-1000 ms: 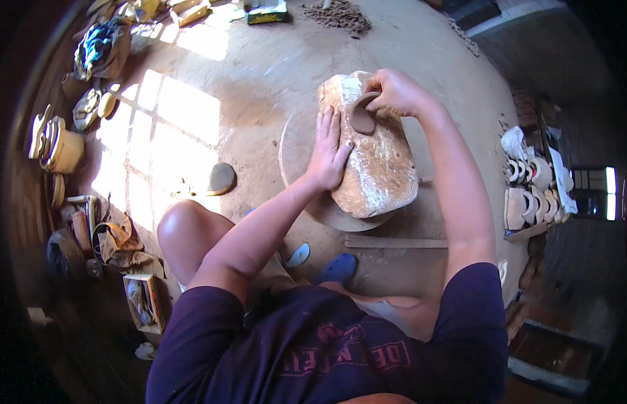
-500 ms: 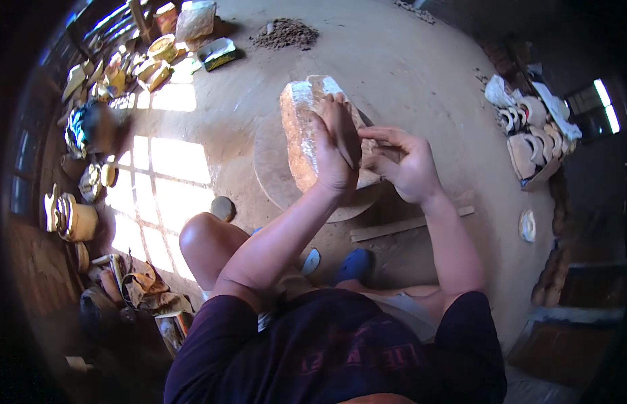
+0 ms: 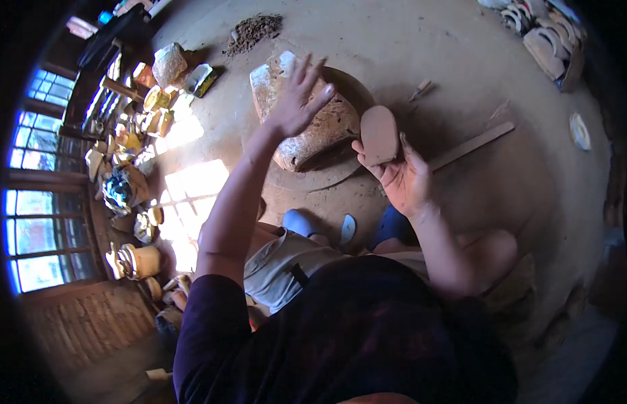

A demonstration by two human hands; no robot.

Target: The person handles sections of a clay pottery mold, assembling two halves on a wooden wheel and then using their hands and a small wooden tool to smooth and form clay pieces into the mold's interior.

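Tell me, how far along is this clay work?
Done: an oval slab of clay is off the big clay block and formed. In hand: the right hand holds that slab; the left hand is raised open over the block. Left: most of the block is unused.

- The left hand (image 3: 297, 94) is blocking part of the big clay lump (image 3: 307, 128).
- Stacked pale pieces (image 3: 549, 34) are running off the top edge.
- Window-side clutter (image 3: 135, 135) is blurring beyond telling.
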